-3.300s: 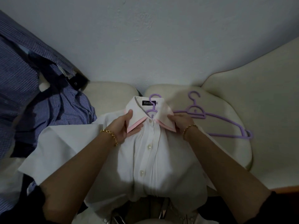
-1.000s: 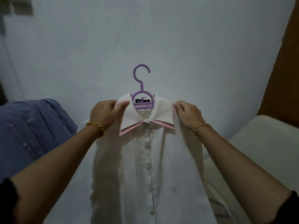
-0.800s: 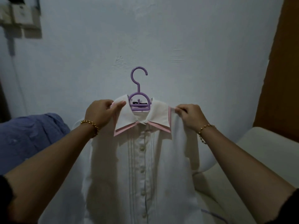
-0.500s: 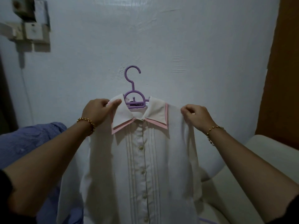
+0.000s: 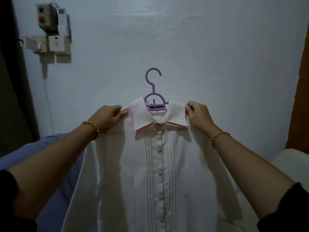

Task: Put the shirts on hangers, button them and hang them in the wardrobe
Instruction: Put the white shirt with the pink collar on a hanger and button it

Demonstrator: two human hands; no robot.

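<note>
So the shirt (image 5: 160, 173) is on the hanger (image 5: 153, 97) and looks buttoned all the way down, far as I can see. It's held up in front of the wall, with the left hand (image 5: 107, 115) and right hand (image 5: 199, 114) each pinching a shoulder just beside the collar, fingers curled tight. What's left, I'd say, is getting it into the wardrobe, which isn't in view. The blue pile (image 5: 50, 164) at lower left probably needs doing too.

White shirt (image 5: 160, 173), pink-edged collar, buttoned, hanging upright on purple hanger (image 5: 153, 96), held aloft
</note>
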